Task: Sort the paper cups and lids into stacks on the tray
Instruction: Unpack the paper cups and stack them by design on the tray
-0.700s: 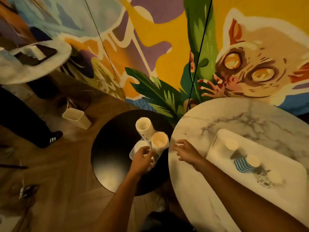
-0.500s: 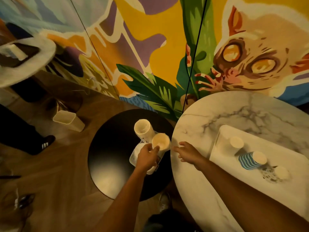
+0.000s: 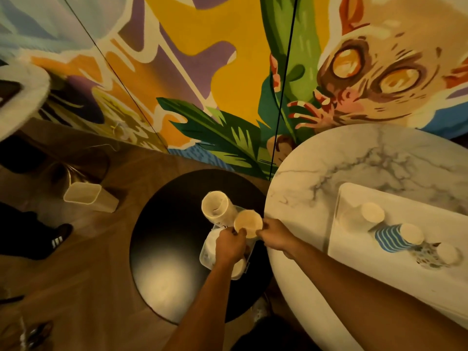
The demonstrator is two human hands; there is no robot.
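Two stacks of paper cups stand in a clear plastic bin [image 3: 206, 257] on a round black stool. My left hand [image 3: 229, 245] and my right hand [image 3: 274, 235] both pinch the nearer cup stack [image 3: 248, 222] from either side. The taller cup stack [image 3: 217, 207] leans just behind it, untouched. On the marble table a white tray [image 3: 354, 249] holds three upside-down cups in a row: a white cup [image 3: 371, 212], a blue-striped cup [image 3: 397, 239] and a speckled cup [image 3: 438, 255]. I cannot make out any lids.
The black stool [image 3: 172, 249] stands left of the round marble table [image 3: 329, 163]. An empty clear container [image 3: 87, 197] lies on the wooden floor. A person's dark leg and shoe [image 3: 54, 240] are at the far left. A painted wall runs behind.
My right hand left the marble table edge and moved left to the nearer cup stack. My left hand shifted up to that same stack's side.
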